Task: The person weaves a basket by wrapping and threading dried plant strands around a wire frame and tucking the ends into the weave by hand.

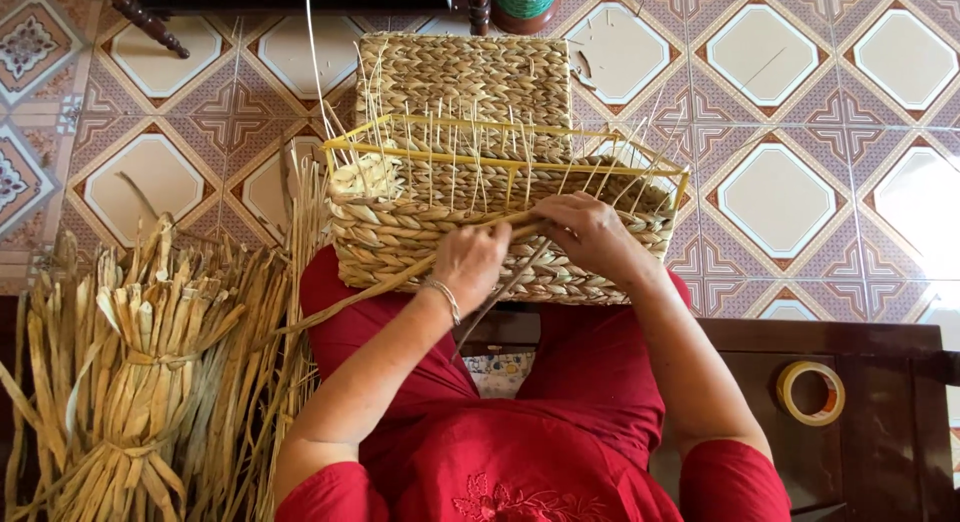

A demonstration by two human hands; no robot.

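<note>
A half-woven basket [500, 232] rested on the person's lap, its lower walls plaited from thick, pale straw and its upper part a bare yellow wire frame [500, 162] with thin upright stakes rising through it. Inside the basket only the woven far wall and loose stake ends showed; nothing else could be made out in it. The left hand [470, 264] lay against the near wall, fingers curled around a long flat straw strand [400, 277] that ran from the rim down toward the left. The right hand [590, 234] was pressed to the top row of the weave just beside it, fingers closed on the same strand where it met the wall. A finished woven panel [465, 77] lay on the tiled floor [780, 197] behind the basket. A tied bundle of dried straw [140, 382] lay at the person's left. A roll of tape [810, 392] sat on the dark wooden surface [880, 432] at the right.
</note>
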